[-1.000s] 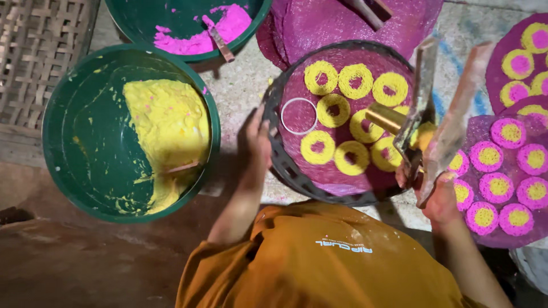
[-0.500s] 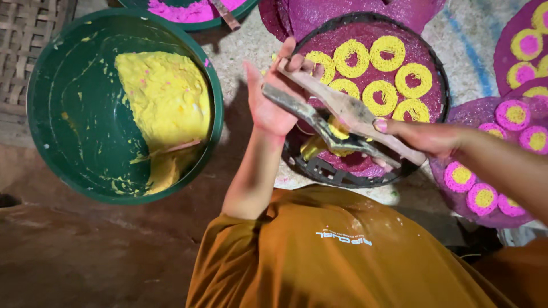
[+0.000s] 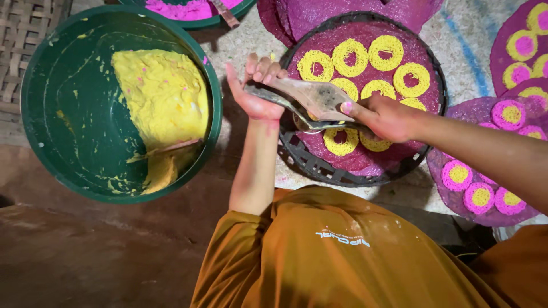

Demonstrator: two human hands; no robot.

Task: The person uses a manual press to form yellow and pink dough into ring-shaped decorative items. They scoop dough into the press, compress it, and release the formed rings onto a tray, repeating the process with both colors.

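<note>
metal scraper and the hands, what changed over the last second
The right hand swung the metal scraper from the right of the round tray leftward, laying its blade across the left hand, which lifted off the tray rim. The yellow rings and green basin of yellow paste stayed put.

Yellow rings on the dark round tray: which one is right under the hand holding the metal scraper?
The yellow ring at the tray's near edge, just below the right hand and metal scraper. The other rings lie farther up.
</note>
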